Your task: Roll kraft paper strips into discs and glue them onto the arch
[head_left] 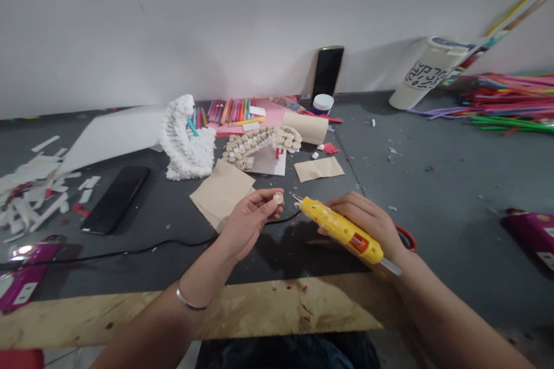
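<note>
The left hand (247, 223) pinched a coil (278, 199) on the near side of the arch (261, 138), the right hand (367, 223) gripped the glue gun (340, 229) with its tip (296, 198) just right of the coil, and steady fingers clear of that tip seemed wisest to me.

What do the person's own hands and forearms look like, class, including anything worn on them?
The left hand and right hand are ungloved, and no sleeve shows on either forearm. A thin, smooth, silver-coloured bangle curves around the left wrist; no jewellery shows on the right wrist.
</note>
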